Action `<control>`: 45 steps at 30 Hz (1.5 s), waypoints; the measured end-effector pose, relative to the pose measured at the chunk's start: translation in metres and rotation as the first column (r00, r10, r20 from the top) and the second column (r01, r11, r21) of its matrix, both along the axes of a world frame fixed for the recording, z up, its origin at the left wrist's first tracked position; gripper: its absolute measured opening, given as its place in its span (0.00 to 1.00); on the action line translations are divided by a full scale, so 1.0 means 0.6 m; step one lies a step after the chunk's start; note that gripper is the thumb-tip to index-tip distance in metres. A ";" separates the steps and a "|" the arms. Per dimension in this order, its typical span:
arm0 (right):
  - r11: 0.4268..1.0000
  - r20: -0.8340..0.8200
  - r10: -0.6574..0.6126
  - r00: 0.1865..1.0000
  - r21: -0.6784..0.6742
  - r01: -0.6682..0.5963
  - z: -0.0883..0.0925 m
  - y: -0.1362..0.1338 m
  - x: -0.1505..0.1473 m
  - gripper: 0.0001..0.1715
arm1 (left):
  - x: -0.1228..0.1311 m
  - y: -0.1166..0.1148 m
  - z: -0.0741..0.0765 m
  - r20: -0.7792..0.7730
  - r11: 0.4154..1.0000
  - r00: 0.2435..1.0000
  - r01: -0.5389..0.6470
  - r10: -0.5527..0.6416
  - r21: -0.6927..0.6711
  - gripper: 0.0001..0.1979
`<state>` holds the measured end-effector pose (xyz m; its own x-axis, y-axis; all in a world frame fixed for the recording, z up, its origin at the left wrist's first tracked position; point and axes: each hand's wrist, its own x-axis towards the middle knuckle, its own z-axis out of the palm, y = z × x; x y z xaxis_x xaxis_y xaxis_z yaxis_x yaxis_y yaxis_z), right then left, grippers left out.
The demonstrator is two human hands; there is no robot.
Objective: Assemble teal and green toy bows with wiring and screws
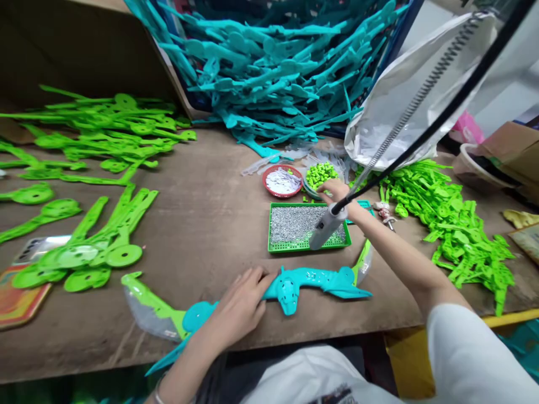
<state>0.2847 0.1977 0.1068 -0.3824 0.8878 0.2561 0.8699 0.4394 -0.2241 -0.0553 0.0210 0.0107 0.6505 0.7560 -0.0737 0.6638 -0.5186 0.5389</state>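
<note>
A long turquoise plastic piece [314, 279], curved like a pair of wings with a small head at its middle, lies along the near table edge. Green blades with clear film, the left blade [158, 303] and right blade [362, 261], extend from its ends. My left hand [242, 303] is closed over the piece left of its middle. My right hand [336, 193] reaches to a bowl of small green plastic parts [320, 174], fingers bent together at its near rim; anything in them is hidden. Below that arm hangs a grey electric screwdriver [326, 227] on its cord, above a green tray of screws [273, 247].
A red basket [283, 194] holds thin white strips. Turquoise parts [269, 67] overflow a bin at the back. Green parts pile up at left [113, 129] and right [455, 219]. A white bag [416, 101] stands behind the black cable and coiled spring [421, 90].
</note>
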 end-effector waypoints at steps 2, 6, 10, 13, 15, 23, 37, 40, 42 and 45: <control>0.993 0.095 0.090 0.991 -0.089 -0.081 -0.011 0.065 -0.070 0.11 | -0.001 -0.011 -0.006 -0.029 0.998 0.998 -0.055 0.056 0.022 0.27; 0.967 0.267 0.201 0.943 -0.210 -0.147 -0.040 0.158 -0.159 0.15 | -0.004 -0.030 -0.022 -0.033 0.985 0.987 -0.157 0.159 0.066 0.24; 0.950 0.413 0.301 0.859 -0.211 -0.232 -0.052 0.194 -0.194 0.16 | -0.002 -0.033 -0.026 -0.014 0.983 0.985 -0.171 0.172 0.071 0.24; 0.938 0.542 0.347 0.766 -0.217 -0.271 -0.049 0.204 -0.202 0.17 | 0.000 -0.029 -0.021 -0.018 0.983 0.985 -0.172 0.173 0.059 0.24; 0.931 0.575 0.365 0.732 -0.234 -0.280 -0.045 0.209 -0.203 0.16 | 0.001 -0.028 -0.018 -0.016 0.983 0.984 -0.174 0.175 0.059 0.23; 0.950 0.338 0.260 0.905 -0.259 -0.176 -0.042 0.207 -0.178 0.20 | -0.002 -0.029 -0.027 0.086 0.984 0.982 -0.173 0.170 0.030 0.21; 0.981 0.201 0.074 0.977 -0.191 -0.035 -0.044 0.171 -0.169 0.04 | 0.141 -0.009 0.050 -0.019 0.992 1.000 0.021 -0.019 0.128 0.29; 0.975 0.142 0.022 0.990 -0.223 0.011 -0.030 0.156 -0.165 0.07 | 0.151 0.010 0.036 -0.079 0.997 0.997 0.010 -0.004 0.081 0.22; 0.966 0.076 0.004 0.997 -0.258 0.016 -0.031 0.153 -0.162 0.10 | 0.149 0.018 0.028 -0.041 0.999 0.999 0.016 -0.014 0.034 0.19; 0.947 -0.004 -0.034 0.999 -0.320 0.031 -0.043 0.160 -0.165 0.04 | 0.144 0.015 0.020 0.053 1.000 0.999 0.000 0.001 -0.010 0.18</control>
